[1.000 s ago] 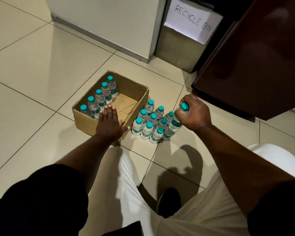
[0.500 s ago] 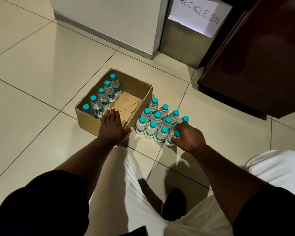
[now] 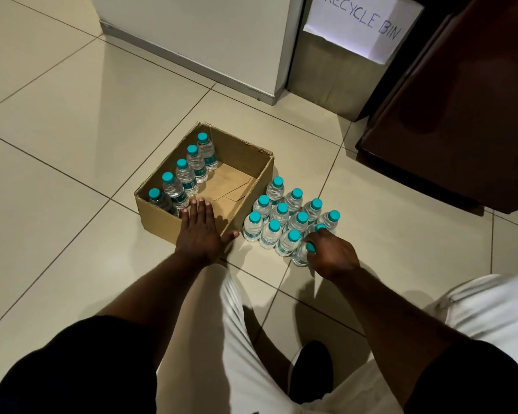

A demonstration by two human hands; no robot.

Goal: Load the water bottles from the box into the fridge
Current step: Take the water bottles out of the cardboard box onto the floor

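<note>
Risk: the floor cluster point(image 3: 281, 218) stands tightly packed just beside the box point(image 3: 159, 218). Lifting the gripped bottle point(image 3: 300, 254) at a slant is likely to topple its neighbours, and a hold near the cap may slip.

Right grip point(image 3: 333, 254): fingers curled, pinching the neck of the bottle at the cluster's near-right corner.

Left grip point(image 3: 198, 231): spread flat, fingers straight, resting on the box's near wall, holding nothing.

Five bottles point(image 3: 187, 177) stand in a row inside the box.

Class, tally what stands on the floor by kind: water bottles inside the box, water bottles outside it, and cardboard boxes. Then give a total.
Water bottles inside the box: 5
Water bottles outside it: 12
Cardboard boxes: 1
Total: 18
</note>
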